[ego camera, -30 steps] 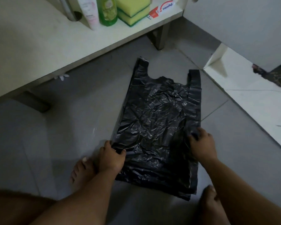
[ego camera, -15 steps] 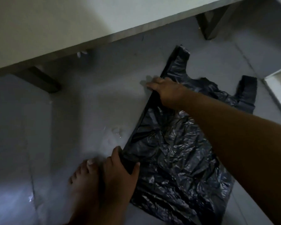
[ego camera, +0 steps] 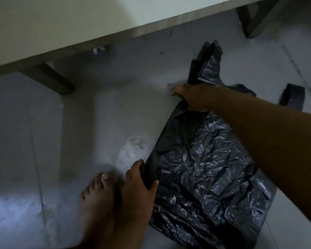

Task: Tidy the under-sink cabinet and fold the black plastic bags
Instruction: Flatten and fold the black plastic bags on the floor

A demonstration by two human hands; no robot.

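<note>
We saw a crinkled, glossy black plastic bag (ego camera: 205,177) lying flat on the smooth grey tiled floor (ego camera: 97,114), its two handle loops pointing toward one o'clock. Our hands were apart: the left hand (ego camera: 138,191) pinched the bag's folded edge at seven o'clock, and the right hand (ego camera: 192,97) gripped that same edge near the handle at twelve. A bare foot (ego camera: 97,200) rested just beside the left hand.

Black bag (ego camera: 205,177) on grey floor (ego camera: 97,123)
</note>
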